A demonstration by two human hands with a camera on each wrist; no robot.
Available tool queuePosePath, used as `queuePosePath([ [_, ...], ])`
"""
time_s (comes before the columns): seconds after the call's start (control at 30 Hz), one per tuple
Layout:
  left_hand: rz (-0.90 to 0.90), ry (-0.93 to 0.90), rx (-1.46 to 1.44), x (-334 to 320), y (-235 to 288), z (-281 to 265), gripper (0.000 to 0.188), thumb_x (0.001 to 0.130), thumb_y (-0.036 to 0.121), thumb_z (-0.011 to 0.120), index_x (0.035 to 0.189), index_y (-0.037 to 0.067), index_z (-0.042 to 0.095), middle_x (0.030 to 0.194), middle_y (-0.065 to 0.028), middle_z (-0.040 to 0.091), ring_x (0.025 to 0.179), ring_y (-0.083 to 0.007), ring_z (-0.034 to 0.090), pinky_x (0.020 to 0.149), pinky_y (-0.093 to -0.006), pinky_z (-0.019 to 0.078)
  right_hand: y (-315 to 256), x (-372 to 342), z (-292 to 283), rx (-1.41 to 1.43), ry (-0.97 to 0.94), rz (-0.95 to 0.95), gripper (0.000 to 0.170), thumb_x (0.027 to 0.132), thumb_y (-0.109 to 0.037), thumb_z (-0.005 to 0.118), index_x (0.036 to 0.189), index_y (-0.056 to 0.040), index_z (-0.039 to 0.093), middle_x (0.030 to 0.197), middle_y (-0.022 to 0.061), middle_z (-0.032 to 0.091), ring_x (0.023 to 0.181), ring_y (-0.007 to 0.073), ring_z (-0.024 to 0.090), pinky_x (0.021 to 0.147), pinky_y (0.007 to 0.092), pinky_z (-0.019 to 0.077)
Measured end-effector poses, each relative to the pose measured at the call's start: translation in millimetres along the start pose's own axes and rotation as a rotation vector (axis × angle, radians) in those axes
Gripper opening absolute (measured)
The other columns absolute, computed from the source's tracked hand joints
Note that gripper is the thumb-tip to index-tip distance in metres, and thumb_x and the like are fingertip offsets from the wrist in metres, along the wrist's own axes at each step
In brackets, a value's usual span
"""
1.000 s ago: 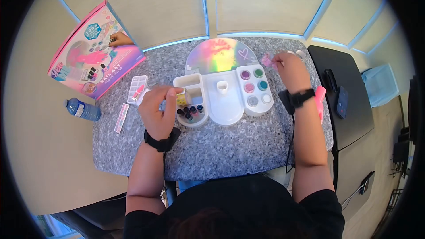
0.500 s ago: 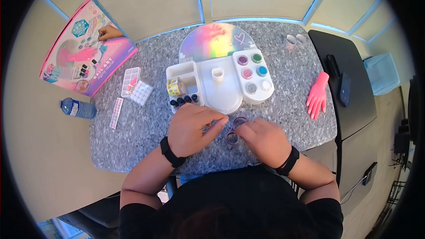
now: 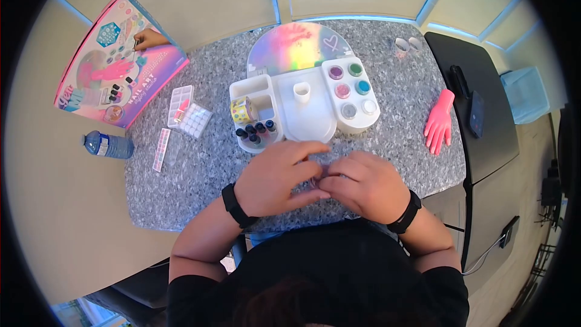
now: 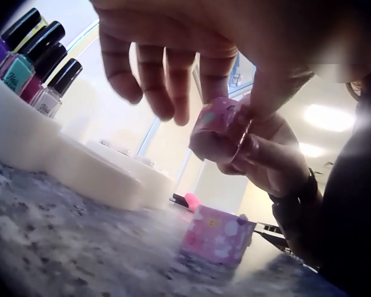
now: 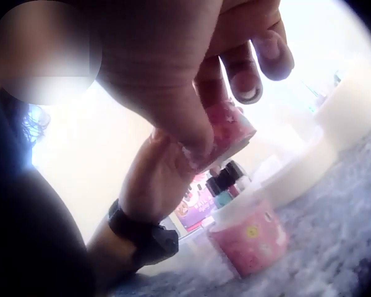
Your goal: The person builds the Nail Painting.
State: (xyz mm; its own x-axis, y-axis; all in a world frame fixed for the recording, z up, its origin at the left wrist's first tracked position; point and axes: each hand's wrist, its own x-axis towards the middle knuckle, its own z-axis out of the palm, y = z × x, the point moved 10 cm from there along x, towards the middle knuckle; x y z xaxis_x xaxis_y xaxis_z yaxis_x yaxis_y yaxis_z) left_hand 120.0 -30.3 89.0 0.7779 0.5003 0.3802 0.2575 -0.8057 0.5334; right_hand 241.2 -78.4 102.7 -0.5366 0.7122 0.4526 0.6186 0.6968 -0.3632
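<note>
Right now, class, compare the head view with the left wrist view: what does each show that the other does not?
Only the head view: the water bottle and the nail art box.

Only the left wrist view: ceiling lights, and a clear look at two pink patterned rolls, the held roll and the standing roll on the tabletop. In the head view, the hands largely cover that spot.

Both: the left grip, the right grip, black-capped polish bottles, the white tray and the speckled tabletop.
</note>
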Motion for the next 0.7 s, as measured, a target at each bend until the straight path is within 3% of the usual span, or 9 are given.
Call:
queuePosePath([
  [0.27, -0.004, -0.071, 0.080, -3.2, -2.6, 0.2, 0.031, 0.082, 0.040, 0.096, 0.093, 0.019, 0.076, 0.138, -0.0001, 0.074, 0.105, -0.0252, 0.070, 0.091, -0.0415, 0.0542, 4.0, -17.5, 8.3, -0.041, -0.097, 0.044, 0.020, 0.093, -0.027, 0.083, 0.108, -0.0175, 0.073, 0.102, 0.0011, 0.063, 0.095, 0.0243, 0.068, 0.081, 0.0401, 0.0560],
  [0.43, 0.009, -0.090, 0.131, -4.4, -0.7, 4.7, 0.022, 0.081, 0.033, 0.095, 0.086, 0.021, 0.078, 0.137, 0.0060, 0.074, 0.103, -0.0223, 0.071, 0.092, -0.0393, 0.0527, 1.7, -23.2, 10.6, -0.091, -0.110, 0.097, 0.019, 0.094, -0.030, 0.084, 0.105, -0.0190, 0.074, 0.106, 0.0007, 0.065, 0.095, 0.0234, 0.068, 0.078, 0.0397, 0.0579],
  [0.7, -0.005, -0.171, 0.047, -4.8, -2.4, 10.6, 0.020, 0.081, 0.031, 0.095, 0.089, 0.022, 0.079, 0.139, 0.0056, 0.074, 0.110, -0.0199, 0.072, 0.100, -0.0417, 0.0502, 2.0, -28.7, 15.8, -0.044, -0.147, 0.146, 0.016, 0.094, -0.029, 0.084, 0.103, -0.0189, 0.075, 0.111, 0.0009, 0.068, 0.091, 0.0238, 0.069, 0.075, 0.0401, 0.0599],
])
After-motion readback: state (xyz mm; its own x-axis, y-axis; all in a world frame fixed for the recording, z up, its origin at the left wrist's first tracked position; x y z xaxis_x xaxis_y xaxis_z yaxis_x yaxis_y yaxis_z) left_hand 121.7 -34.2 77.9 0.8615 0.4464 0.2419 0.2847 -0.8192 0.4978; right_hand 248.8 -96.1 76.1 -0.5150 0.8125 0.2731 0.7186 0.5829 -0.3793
